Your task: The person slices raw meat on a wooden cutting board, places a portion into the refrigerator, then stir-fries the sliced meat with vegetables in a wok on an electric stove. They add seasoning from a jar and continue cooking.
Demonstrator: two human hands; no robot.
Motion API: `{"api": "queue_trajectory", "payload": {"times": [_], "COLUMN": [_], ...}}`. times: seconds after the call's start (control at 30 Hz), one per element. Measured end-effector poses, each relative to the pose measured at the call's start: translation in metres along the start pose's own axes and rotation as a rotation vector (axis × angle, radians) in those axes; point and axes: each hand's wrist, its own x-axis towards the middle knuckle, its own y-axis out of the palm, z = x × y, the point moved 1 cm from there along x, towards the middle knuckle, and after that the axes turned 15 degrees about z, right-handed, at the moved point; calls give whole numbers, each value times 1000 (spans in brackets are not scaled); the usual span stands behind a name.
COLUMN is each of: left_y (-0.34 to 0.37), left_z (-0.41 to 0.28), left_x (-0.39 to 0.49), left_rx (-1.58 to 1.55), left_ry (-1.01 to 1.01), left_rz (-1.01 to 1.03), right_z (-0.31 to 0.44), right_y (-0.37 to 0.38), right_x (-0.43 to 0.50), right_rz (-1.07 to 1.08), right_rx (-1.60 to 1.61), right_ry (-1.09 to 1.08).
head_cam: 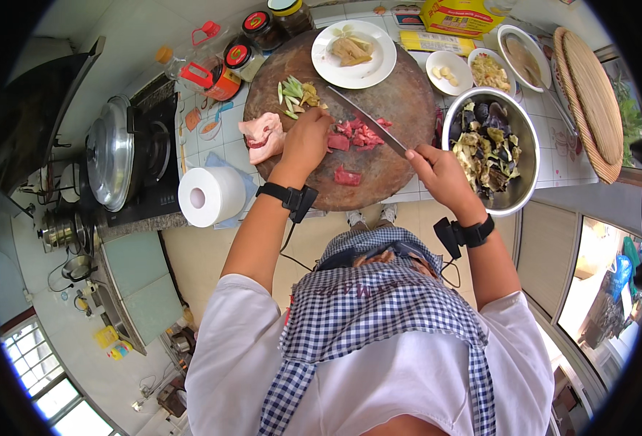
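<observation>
My right hand (442, 173) grips a kitchen knife, its long blade (369, 121) slanting up and left over the round wooden chopping board (402, 169). Under and beside the blade lies chopped red meat (361, 134). A separate red meat piece (347, 176) rests nearer the board's front edge. My left hand (309, 140) is bent over the board at the left side of the chopped meat; its fingertips are partly hidden, so I cannot tell whether they hold anything. Left of that hand sits a pale, fatty meat chunk (262, 137). Cut scallion and yellowish slices (300, 95) lie just beyond it.
A white plate (321, 60) of pale pickled-looking vegetable stands on the board's far side. To the right are a steel bowl (533, 158) of dark and yellowish pieces and a small garlic bowl (435, 62). A paper roll (220, 196), jars (258, 24) and a lidded pan (108, 152) are left.
</observation>
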Motion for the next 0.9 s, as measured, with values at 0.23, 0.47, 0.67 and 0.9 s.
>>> {"api": "queue_trajectory", "payload": {"times": [0.23,0.47,0.67,0.9], "left_y": [25,27,30,23], "left_z": [-20,-18,-23,-21], "left_x": [-42,-65,-60,-47], "left_rx": [17,-53,-37,-145], "left_ry": [35,5,21,80], "left_rz": [30,-132,-121,-150], "right_z": [2,11,26,27], "right_y": [5,20,28,14], "right_x": [3,-2,4,7], "right_rz": [45,173,156,187], "right_rx": [15,-176,-374,-360], "right_ry": [19,1,-7,26]}}
